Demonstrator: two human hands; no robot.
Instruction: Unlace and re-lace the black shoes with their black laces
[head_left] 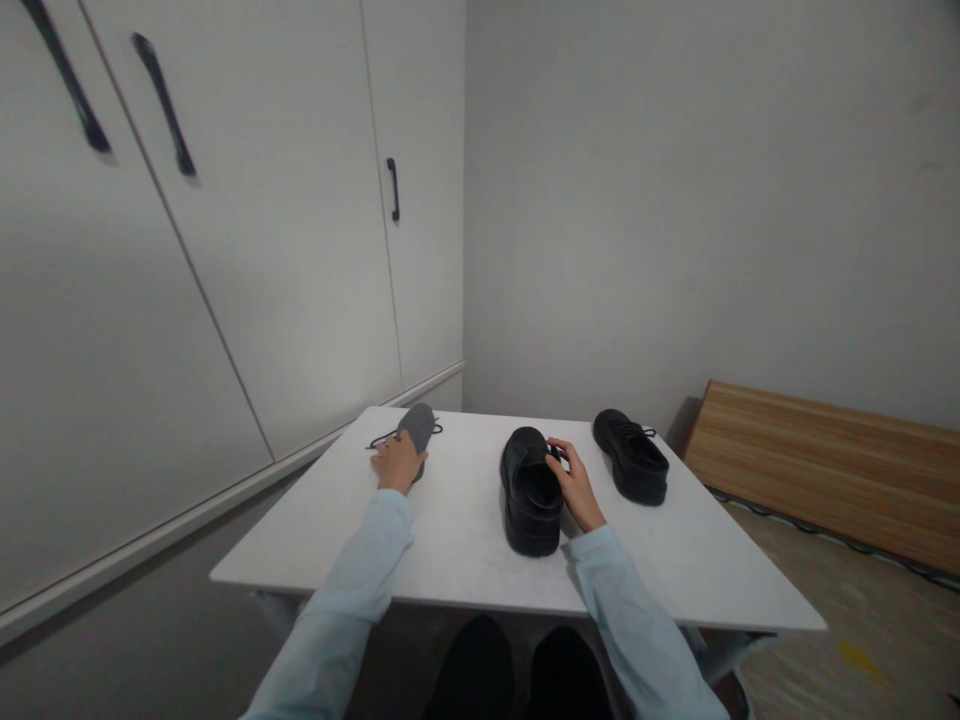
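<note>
On the white table's left side lies a grey insole [418,424], with a dark lace showing at both sides of it. My left hand [399,462] rests on its near part, fingers spread. Near the middle stands a black shoe [531,510], its opening facing up and its heel toward me. My right hand [574,480] touches this shoe's right side near the opening, fingers curved against it; a small dark item by the fingertips is too small to name. Another black shoe [637,465] stands at the back right, untouched.
The white table [465,560] stretches across in front of me. White cabinets [300,250] with dark handles rise at the left. A grey wall is behind. A wood-grain board [825,460] leans at the right, beyond the table's edge.
</note>
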